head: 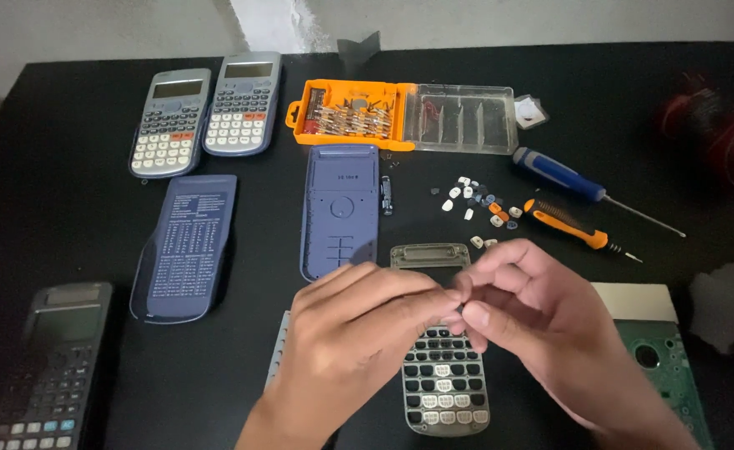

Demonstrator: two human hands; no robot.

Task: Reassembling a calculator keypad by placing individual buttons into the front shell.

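Pinching something tiny (too small to tell): left hand, right hand, fingertips meeting above keypad frame.

Calculators left of bit case, screwdrivers right

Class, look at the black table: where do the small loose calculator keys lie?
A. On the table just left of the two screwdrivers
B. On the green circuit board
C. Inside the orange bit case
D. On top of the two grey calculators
A: the small loose white, grey and orange keys lie scattered on the black table, just left of the blue-handled screwdriver and the orange-and-black screwdriver.
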